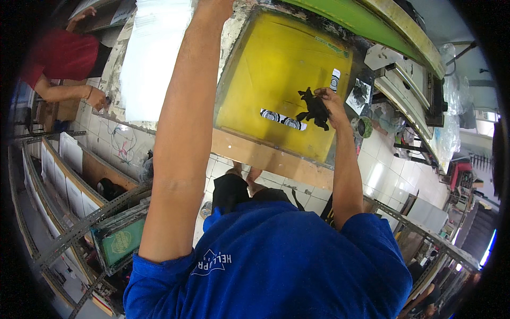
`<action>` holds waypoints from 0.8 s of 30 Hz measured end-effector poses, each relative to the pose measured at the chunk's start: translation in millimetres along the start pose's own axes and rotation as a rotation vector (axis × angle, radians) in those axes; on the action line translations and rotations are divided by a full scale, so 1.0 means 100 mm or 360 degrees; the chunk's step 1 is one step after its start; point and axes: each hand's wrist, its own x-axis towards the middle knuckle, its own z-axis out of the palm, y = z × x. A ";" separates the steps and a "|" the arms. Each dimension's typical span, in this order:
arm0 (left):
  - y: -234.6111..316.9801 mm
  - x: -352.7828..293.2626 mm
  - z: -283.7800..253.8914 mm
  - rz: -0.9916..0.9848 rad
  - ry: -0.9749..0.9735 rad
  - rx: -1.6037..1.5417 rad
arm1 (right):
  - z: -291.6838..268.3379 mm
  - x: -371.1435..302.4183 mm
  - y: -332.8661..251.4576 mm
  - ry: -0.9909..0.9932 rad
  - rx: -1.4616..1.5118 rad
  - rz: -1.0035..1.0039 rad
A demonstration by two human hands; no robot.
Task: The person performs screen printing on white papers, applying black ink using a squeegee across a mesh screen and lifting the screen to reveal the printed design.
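A yellow screen-printing screen [255,74] lies on the table in front of me. My right hand [331,105] is over its right part, fingers closed on a crumpled black rag [317,111] that hangs down against the yellow mesh. Left of the rag, a white strip with black round prints [283,119] lies on the screen; a shorter similar strip [335,80] sits beyond my right hand. My left arm reaches far forward past the screen's left edge. Only part of my left hand [217,5] shows at the upper rim, its fingers cut off from view.
A tall white sheet stack [151,64] stands left of my left arm. A person in a red shirt [66,56] works at the far left. A green-edged frame [366,24] slants over the far right. Metal shelving [79,228] with boards is at lower left, and a small tub [363,127] at right.
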 end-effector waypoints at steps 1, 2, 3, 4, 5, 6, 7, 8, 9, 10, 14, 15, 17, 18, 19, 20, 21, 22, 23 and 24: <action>-0.07 0.03 0.11 -0.0031 -0.0043 -0.0034 | -0.14 0.07 0.18 0.0132 -0.0200 -0.0070; -0.13 0.05 0.22 -0.0062 -0.0088 -0.0068 | -0.32 0.05 0.38 0.0304 -0.0655 -0.0309; -0.14 0.06 0.24 -0.0081 -0.0090 -0.0061 | -0.29 0.01 0.46 0.0413 -0.1109 -0.0545; -0.15 0.07 0.26 -0.0087 -0.0079 -0.0018 | -0.26 -0.03 0.54 0.0519 -0.1567 -0.0777; -0.08 0.05 0.15 -0.0071 -0.0011 0.0061 | 0.02 -0.18 0.35 0.0631 -0.1811 -0.0756; 0.01 0.02 0.04 -0.0056 0.0057 0.0141 | 0.17 -0.24 0.29 0.0660 -0.1979 -0.0942; 0.07 -0.01 -0.02 -0.0041 0.0086 0.0114 | 0.25 -0.29 0.25 0.0712 -0.2154 -0.1122; -0.02 0.01 0.05 -0.0058 0.0052 0.0047 | 0.23 -0.37 0.29 0.0821 -0.2351 -0.1241; -0.10 0.03 0.12 -0.0075 0.0024 -0.0016 | 0.19 -0.46 0.34 0.0799 -0.2273 -0.1179; -0.11 0.03 0.14 -0.0072 0.0015 -0.0019 | 0.20 -0.53 0.38 0.0748 -0.2169 -0.1150; -0.05 -0.04 0.17 -0.0052 -0.0041 -0.0064 | 0.09 -0.38 0.62 0.0547 -0.1879 -0.1064; -0.02 -0.08 0.17 -0.0047 -0.0069 -0.0084 | 0.13 -0.28 0.64 0.0524 -0.1806 -0.1105; 0.06 -0.06 0.04 -0.0021 0.0027 0.0035 | 0.40 0.01 0.62 0.0398 -0.1631 -0.1241; -0.03 -0.03 0.10 -0.0047 0.0015 0.0047 | 0.43 0.01 0.65 0.0398 -0.1657 -0.1235; -0.12 -0.03 0.14 -0.0074 -0.0043 0.0047 | 0.44 0.00 0.68 0.0401 -0.1682 -0.1227; 0.06 -0.11 0.04 -0.0055 -0.0018 0.0113 | 0.57 0.03 0.59 0.0314 -0.1666 -0.1293; 0.00 -0.11 0.06 -0.0075 -0.0071 0.0111 | 0.47 -0.10 0.56 0.0341 -0.1563 -0.1200; -0.13 -0.08 0.11 -0.0061 -0.0097 0.0015 | 0.30 -0.18 0.57 0.0355 -0.1584 -0.1168; -0.03 -0.10 0.03 -0.0005 -0.0026 -0.0004 | 0.24 -0.20 0.48 0.0256 -0.1562 -0.1209; -0.07 -0.08 0.02 0.0029 -0.0004 -0.0065 | 0.15 -0.23 0.44 0.0215 -0.1566 -0.1212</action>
